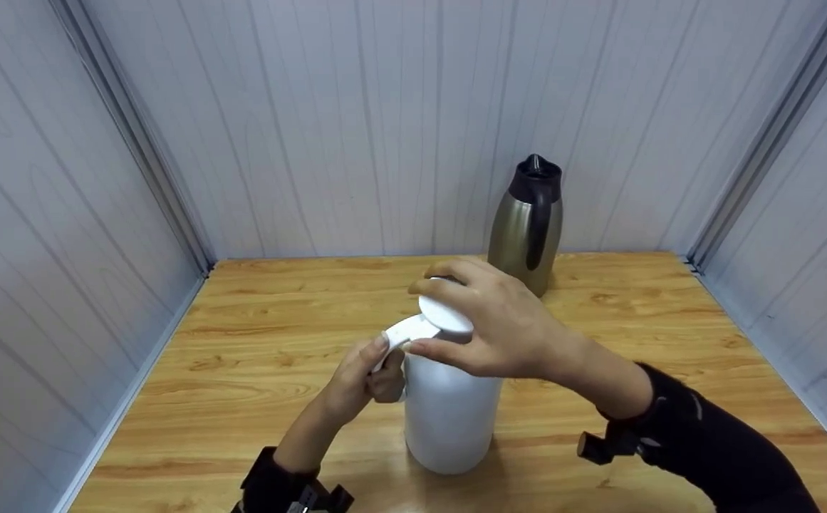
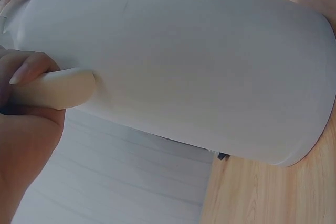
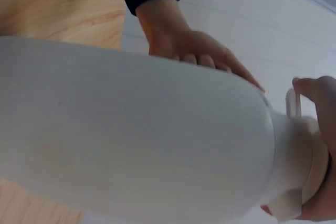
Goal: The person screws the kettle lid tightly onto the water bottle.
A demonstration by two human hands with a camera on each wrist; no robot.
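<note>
A white jug (image 1: 449, 413) stands upright near the front of a wooden desk (image 1: 256, 356). The left hand (image 1: 363, 377) grasps its handle (image 2: 52, 88) while the right hand (image 1: 498, 320) clasps the round white lid (image 1: 445, 313) from above. A bronze thermos (image 1: 528, 228) stands behind, by the wall.

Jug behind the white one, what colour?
Metallic bronze jug with a black top and handle; head view.

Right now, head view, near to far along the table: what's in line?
white jug → right hand on its lid → bronze thermos by the back wall. The left hand grips the jug's handle alongside, so it is left out.
</note>
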